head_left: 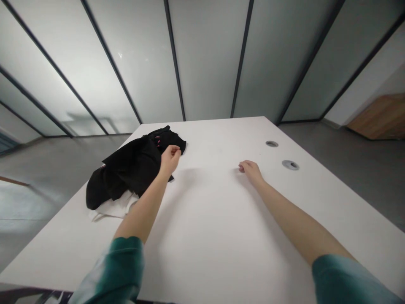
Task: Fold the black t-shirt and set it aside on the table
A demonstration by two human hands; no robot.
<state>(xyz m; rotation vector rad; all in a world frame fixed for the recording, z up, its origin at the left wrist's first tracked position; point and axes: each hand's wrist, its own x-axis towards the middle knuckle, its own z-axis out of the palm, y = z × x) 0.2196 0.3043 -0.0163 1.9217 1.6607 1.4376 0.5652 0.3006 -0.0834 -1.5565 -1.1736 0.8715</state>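
A crumpled black garment (pixel 129 169) with small pink marks lies on the left part of the white table (pixel 215 219). Under its near edge a white cloth (pixel 115 207) sticks out. My left hand (pixel 170 158) is closed in a loose fist at the garment's right edge, touching or pinching the black fabric. My right hand (pixel 249 169) rests on the bare tabletop to the right, fingers curled inward, with nothing seen in it.
Two round grey cable grommets (pixel 290 164) (pixel 271 143) sit in the table toward the far right. Frosted glass wall panels with dark frames (pixel 205 59) stand behind the table. Grey floor lies on both sides, and a wooden panel (pixel 379 118) is at far right.
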